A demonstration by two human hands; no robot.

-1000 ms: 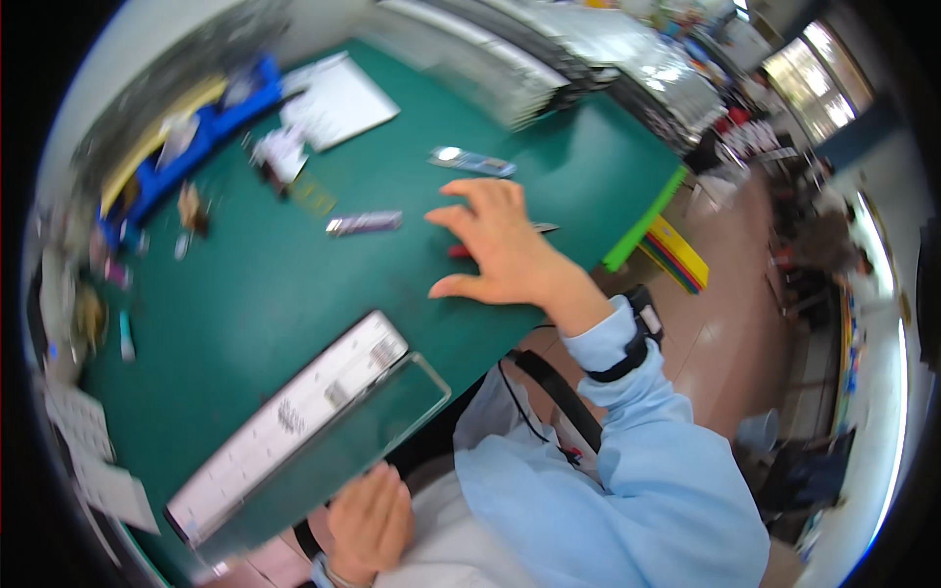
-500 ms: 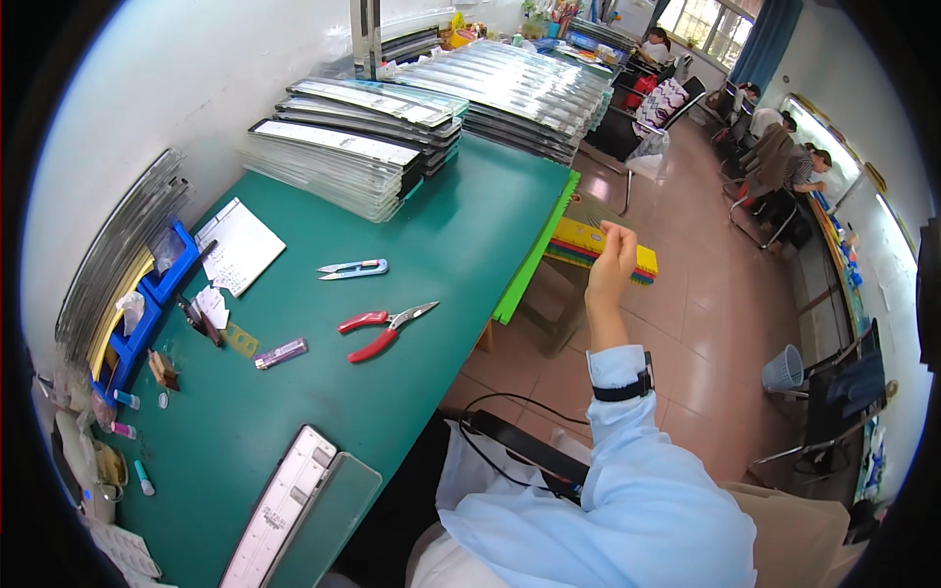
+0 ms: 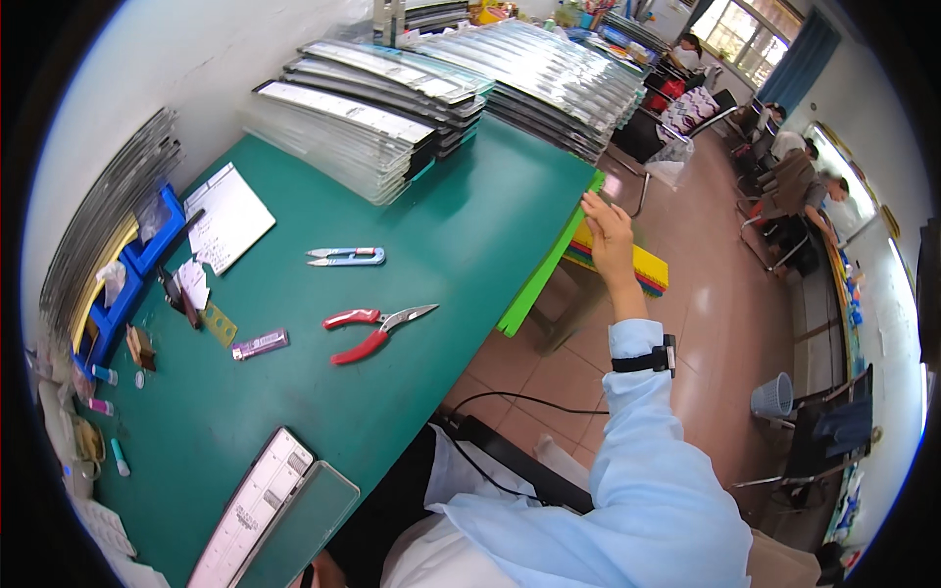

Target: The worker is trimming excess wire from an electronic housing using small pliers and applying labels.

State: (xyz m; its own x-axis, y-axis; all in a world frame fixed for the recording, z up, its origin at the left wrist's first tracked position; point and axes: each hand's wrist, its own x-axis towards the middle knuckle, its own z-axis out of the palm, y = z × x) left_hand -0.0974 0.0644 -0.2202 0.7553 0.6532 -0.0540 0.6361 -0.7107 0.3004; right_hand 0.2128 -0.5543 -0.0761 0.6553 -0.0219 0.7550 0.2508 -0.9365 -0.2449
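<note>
Honestly, the green sheets (image 3: 539, 276) at the table's (image 3: 461, 225) right edge could get bent if snagged. Right-hand (image 3: 613, 240) fingers are bunched narrow nearby; any grip can't be confirmed. Left hand (image 3: 329, 570)'s mostly cropped, fingers unreadable. Versus half a second ago, the right's been shifted toward the sheets' far end.

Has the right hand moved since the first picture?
Yes: from over the red-handled pliers, the right hand has gone rightward to beside the bright green strip along the table.
</note>
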